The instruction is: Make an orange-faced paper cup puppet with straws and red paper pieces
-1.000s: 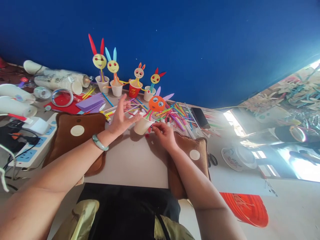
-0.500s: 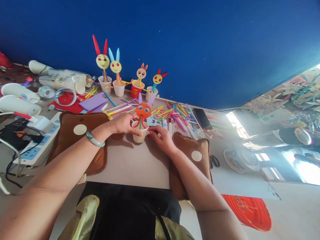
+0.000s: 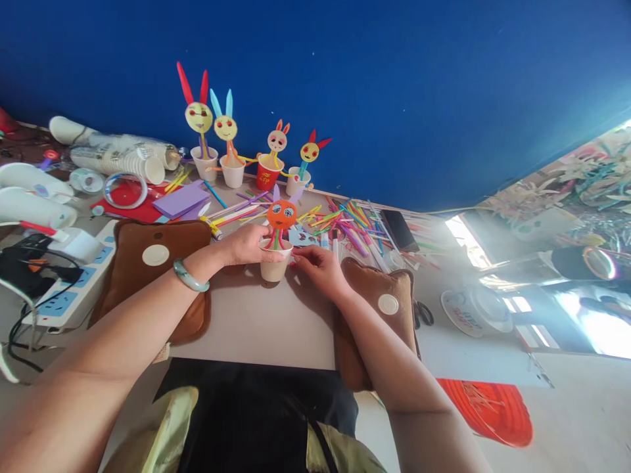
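A white paper cup (image 3: 274,268) stands on the table in front of me, with a round orange face (image 3: 281,217) above it on pink and green stems. Two pale purple ears rise from the face, which has drawn eyes and a mouth. My left hand (image 3: 246,246) is closed round the cup's left side, thumb across the front near the rim. At the cup's right side, my right hand (image 3: 319,266) is pinched close to the rim. Whatever its fingertips hold is too small to make out; a bit of red shows just below them.
Several finished cup figures, one in a red cup (image 3: 269,175), line the blue wall. Coloured sticks (image 3: 352,226) and a phone (image 3: 399,230) lie behind my hands. Brown pouches (image 3: 152,282) flank the work area. A power strip (image 3: 73,289) is left, scissors (image 3: 424,314) right.
The view has shifted slightly. Both hands keep nearly the same place at the cup, and my right fingertips remain pinched beside its rim.
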Demonstrator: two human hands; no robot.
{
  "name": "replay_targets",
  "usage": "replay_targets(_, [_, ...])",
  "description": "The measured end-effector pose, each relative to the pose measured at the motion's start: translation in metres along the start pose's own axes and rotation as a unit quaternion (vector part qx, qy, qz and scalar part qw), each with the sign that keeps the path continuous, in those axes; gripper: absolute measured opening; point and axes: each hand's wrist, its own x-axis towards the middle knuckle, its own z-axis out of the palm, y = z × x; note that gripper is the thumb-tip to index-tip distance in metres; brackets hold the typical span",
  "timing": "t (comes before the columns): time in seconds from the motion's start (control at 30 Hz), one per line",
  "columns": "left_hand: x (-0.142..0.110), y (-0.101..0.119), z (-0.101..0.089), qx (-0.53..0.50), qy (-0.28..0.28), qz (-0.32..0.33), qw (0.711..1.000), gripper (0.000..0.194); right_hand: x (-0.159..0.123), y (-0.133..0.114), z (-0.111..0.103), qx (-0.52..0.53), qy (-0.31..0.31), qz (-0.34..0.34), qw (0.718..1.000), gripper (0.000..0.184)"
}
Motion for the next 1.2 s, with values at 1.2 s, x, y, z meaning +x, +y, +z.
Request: replay_targets(1.2, [-0.005, 0.014, 0.009, 0.237, 0.118, -0.018, 0.964, 0.059, 0.004, 0.003, 0.001, -0.052, 0.07, 0.004, 0.996, 0.022])
